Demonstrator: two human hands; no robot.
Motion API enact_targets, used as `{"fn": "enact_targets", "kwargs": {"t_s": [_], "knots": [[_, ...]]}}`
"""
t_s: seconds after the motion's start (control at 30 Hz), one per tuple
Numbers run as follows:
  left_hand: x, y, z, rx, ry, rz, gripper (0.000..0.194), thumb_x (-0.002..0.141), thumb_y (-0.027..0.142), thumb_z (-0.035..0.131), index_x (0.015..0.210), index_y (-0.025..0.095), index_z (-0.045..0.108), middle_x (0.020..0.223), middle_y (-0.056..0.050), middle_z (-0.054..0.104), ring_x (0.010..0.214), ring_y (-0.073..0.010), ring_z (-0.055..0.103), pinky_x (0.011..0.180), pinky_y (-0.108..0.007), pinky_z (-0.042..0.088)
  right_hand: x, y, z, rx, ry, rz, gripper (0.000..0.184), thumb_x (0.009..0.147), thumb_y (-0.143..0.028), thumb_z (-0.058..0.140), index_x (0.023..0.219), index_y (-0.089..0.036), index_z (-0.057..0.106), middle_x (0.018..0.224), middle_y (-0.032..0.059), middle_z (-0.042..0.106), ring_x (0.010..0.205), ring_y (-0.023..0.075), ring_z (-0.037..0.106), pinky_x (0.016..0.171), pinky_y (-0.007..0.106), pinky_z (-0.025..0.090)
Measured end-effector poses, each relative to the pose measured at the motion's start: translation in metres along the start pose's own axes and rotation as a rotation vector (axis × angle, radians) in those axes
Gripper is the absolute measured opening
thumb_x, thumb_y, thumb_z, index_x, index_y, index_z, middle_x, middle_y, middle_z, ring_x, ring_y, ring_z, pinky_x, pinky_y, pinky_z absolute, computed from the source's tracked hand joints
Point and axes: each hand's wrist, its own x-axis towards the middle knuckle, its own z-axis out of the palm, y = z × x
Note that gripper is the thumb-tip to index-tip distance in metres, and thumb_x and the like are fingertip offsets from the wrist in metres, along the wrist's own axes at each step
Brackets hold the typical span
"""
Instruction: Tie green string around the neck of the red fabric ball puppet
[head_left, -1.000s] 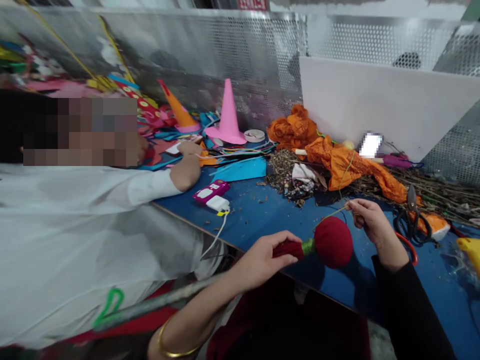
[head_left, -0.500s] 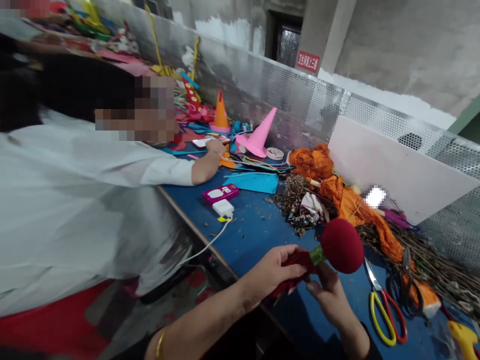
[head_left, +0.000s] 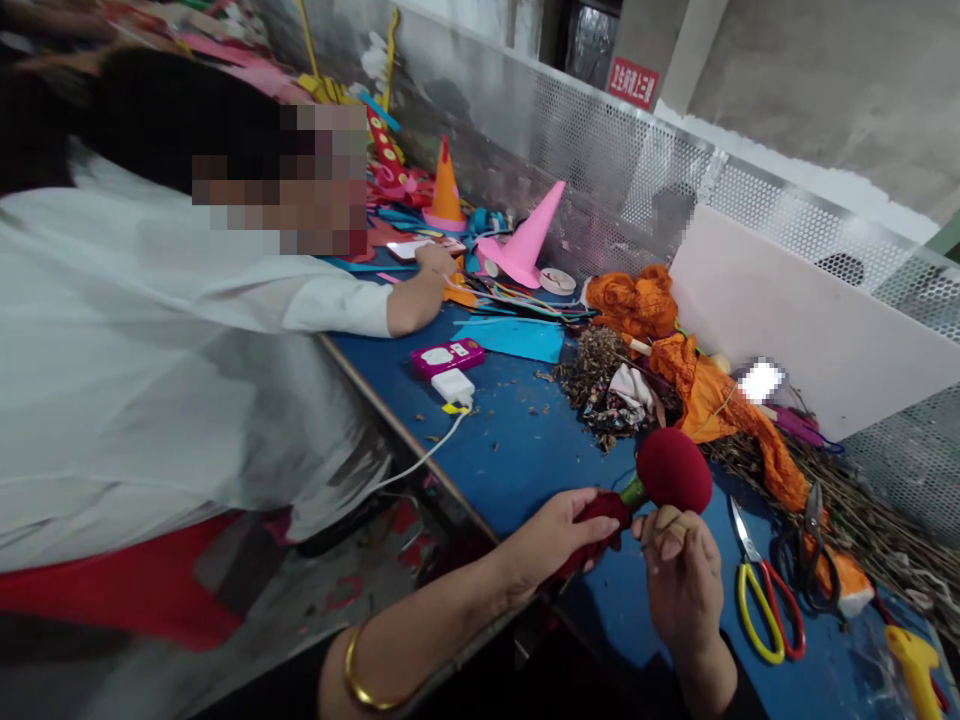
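A round dark red ball (head_left: 673,471) sits on a short green stem (head_left: 634,492) above the table edge. My left hand (head_left: 574,530) is wrapped round the dark red cloth (head_left: 600,525) gathered at the lower part of the stem. Close under the ball is my right hand (head_left: 679,570), its fingers curled up and pinched together beside the stem. Whatever lies between those fingertips, if anything, is too small to make out. Scissors with one yellow and one red handle (head_left: 765,590) lie just right of my right hand.
Black-handled shears (head_left: 814,560), a yellow glue gun (head_left: 911,665) and dry stalks (head_left: 855,500) lie at right, with orange cloth (head_left: 697,390) behind. A magenta device (head_left: 448,357) and white charger (head_left: 453,386) with cable lie left. A co-worker (head_left: 187,350) leans over the blue table (head_left: 517,460).
My right hand has risen and turned, its fingers curling in near the stem. The ball has shifted slightly left. My left hand keeps its grip; the view has tilted downward.
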Motion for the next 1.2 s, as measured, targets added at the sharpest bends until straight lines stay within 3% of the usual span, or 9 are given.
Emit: {"fn": "enact_targets", "kwargs": {"t_s": [0.13, 0.3, 0.47, 0.6, 0.7, 0.83, 0.93, 1.03, 1.2], "knots": [[0.005, -0.008, 0.001, 0.069, 0.041, 0.038, 0.045, 0.063, 0.034, 0.074, 0.098, 0.011, 0.059, 0.06, 0.006, 0.054, 0.044, -0.005, 0.039, 0.043, -0.019, 0.027, 0.002, 0.0, -0.002, -0.022, 0.125, 0.21, 0.036, 0.084, -0.039, 0.068, 0.057, -0.017, 0.055, 0.054, -0.0048, 0.037, 0.052, 0.0095, 0.031, 0.052, 0.024, 0.03], [0.009, -0.012, 0.002, 0.15, 0.114, 0.117, 0.055, 0.065, 0.03, 0.07, 0.114, 0.009, 0.055, 0.058, 0.008, 0.052, 0.044, -0.0059, 0.037, 0.043, -0.02, 0.028, -0.004, 0.001, -0.004, -0.094, 0.196, 0.25, 0.035, 0.081, -0.04, 0.07, 0.059, -0.016, 0.06, 0.052, -0.0058, 0.035, 0.051, 0.008, 0.024, 0.05, 0.023, 0.024], [0.01, -0.01, 0.004, 0.167, 0.144, 0.169, 0.04, 0.066, 0.034, 0.071, 0.097, 0.01, 0.061, 0.054, 0.008, 0.047, 0.044, -0.0058, 0.035, 0.044, -0.019, 0.027, -0.004, 0.003, 0.001, -0.038, 0.293, 0.254, 0.035, 0.078, -0.043, 0.072, 0.059, -0.017, 0.059, 0.052, -0.0064, 0.036, 0.051, 0.008, 0.025, 0.05, 0.023, 0.027], [0.008, -0.003, 0.006, 0.205, 0.161, 0.23, 0.036, 0.071, 0.032, 0.068, 0.1, 0.012, 0.061, 0.057, 0.007, 0.052, 0.047, -0.0074, 0.039, 0.047, -0.02, 0.032, -0.003, -0.002, 0.006, -0.012, 0.299, 0.219, 0.038, 0.076, -0.047, 0.073, 0.059, -0.018, 0.056, 0.054, -0.0054, 0.039, 0.053, 0.0089, 0.032, 0.053, 0.023, 0.033], [0.008, -0.002, 0.005, 0.343, 0.179, 0.299, 0.029, 0.072, 0.022, 0.065, 0.1, 0.014, 0.064, 0.076, 0.0, 0.066, 0.068, -0.0144, 0.057, 0.065, -0.024, 0.045, -0.003, -0.002, 0.007, -0.031, 0.292, 0.214, 0.036, 0.076, -0.046, 0.073, 0.061, -0.017, 0.057, 0.055, -0.0051, 0.041, 0.053, 0.0086, 0.033, 0.053, 0.023, 0.034], [0.009, -0.007, 0.005, 0.476, 0.262, 0.351, 0.032, 0.074, 0.019, 0.063, 0.105, 0.016, 0.062, 0.102, -0.006, 0.07, 0.097, -0.023, 0.062, 0.089, -0.031, 0.045, 0.0, 0.003, 0.007, 0.045, 0.387, 0.227, 0.035, 0.078, -0.048, 0.069, 0.066, -0.019, 0.056, 0.057, -0.0058, 0.042, 0.052, 0.0085, 0.036, 0.055, 0.024, 0.04], [0.01, -0.01, 0.007, 0.47, 0.262, 0.354, 0.035, 0.076, 0.02, 0.062, 0.11, 0.017, 0.058, 0.106, -0.007, 0.069, 0.1, -0.0235, 0.063, 0.09, -0.032, 0.046, 0.002, 0.003, 0.008, 0.191, 0.43, 0.251, 0.024, 0.073, -0.039, 0.075, 0.076, -0.021, 0.06, 0.067, -0.005, 0.05, 0.061, 0.0105, 0.049, 0.066, 0.027, 0.047], [0.009, -0.012, 0.01, 0.455, 0.282, 0.351, 0.033, 0.076, 0.02, 0.062, 0.108, 0.018, 0.056, 0.107, -0.007, 0.068, 0.1, -0.0229, 0.063, 0.089, -0.031, 0.047, 0.002, 0.0, 0.009, 0.268, 0.38, 0.321, 0.026, 0.065, -0.024, 0.08, 0.085, -0.021, 0.064, 0.076, -0.0045, 0.058, 0.069, 0.0109, 0.056, 0.075, 0.027, 0.049], [0.006, -0.016, 0.016, 0.566, 0.328, 0.336, 0.029, 0.075, 0.02, 0.062, 0.103, 0.021, 0.055, 0.103, -0.004, 0.069, 0.097, -0.0218, 0.063, 0.086, -0.03, 0.046, 0.007, 0.001, 0.007, 0.253, 0.398, 0.379, 0.026, 0.057, -0.021, 0.083, 0.072, -0.019, 0.063, 0.062, -0.0063, 0.057, 0.057, 0.0085, 0.051, 0.061, 0.022, 0.046]]}}
